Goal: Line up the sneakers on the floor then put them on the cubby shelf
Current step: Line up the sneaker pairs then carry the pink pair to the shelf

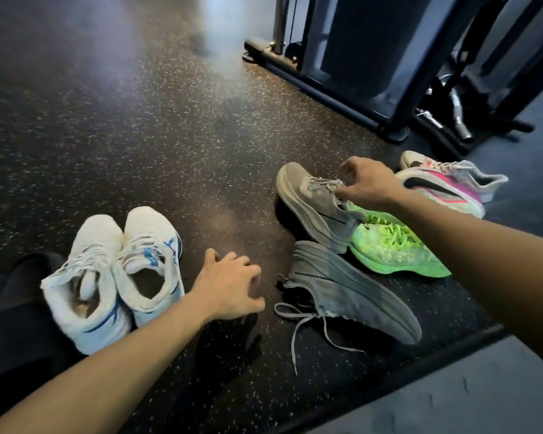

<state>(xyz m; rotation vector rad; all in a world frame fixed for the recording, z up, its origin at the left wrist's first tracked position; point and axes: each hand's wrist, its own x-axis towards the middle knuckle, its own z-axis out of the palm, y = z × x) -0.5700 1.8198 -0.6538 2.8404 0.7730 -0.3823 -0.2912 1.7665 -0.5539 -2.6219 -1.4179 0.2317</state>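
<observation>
The right hand point(369, 181) pinches the grey sneaker point(314, 198) by its laces to move it; the left hand point(229, 288) hovers with released fingers.

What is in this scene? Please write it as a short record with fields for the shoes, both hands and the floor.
lined up: white pair, side by side, toes away from the person
still in a heap: beige shoe, green shoe, grey shoe, pink shoe
right hand: fingers at the beige shoe's laces; grip not clear
left hand: open, holding nothing, beside the white pair
floor: dark, speckled
background: gym machine
cubby shelf: not in view
</observation>
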